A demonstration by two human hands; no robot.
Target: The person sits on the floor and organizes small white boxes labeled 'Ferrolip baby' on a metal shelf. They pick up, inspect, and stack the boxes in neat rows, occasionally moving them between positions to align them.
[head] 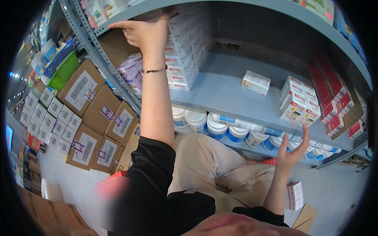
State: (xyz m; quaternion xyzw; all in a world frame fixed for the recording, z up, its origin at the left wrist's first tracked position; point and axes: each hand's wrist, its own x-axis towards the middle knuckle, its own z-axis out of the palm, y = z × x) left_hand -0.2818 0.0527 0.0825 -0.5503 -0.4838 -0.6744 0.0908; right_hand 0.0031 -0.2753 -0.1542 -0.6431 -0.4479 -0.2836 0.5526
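My left hand (144,32) is raised at the top of a stack of small white-and-red cartons (180,70) on the grey metal shelf (206,91). One finger points left; part of the hand is in shadow under the upper shelf, so whether it holds anything is unclear. My right hand (291,155) is lifted in front of the shelf's edge, fingers apart and nothing in it. Just beyond it stands a small block of similar cartons (295,109). A single white carton (256,82) lies on the shelf between the two groups.
Purple cartons (131,72) stand behind my left forearm. Red cartons (335,109) fill the shelf's right end. White tubs with blue labels (217,128) line the shelf below. Brown cardboard boxes (99,109) are stacked left of the perforated upright (102,56). A small carton pack (295,195) lies on the floor at right.
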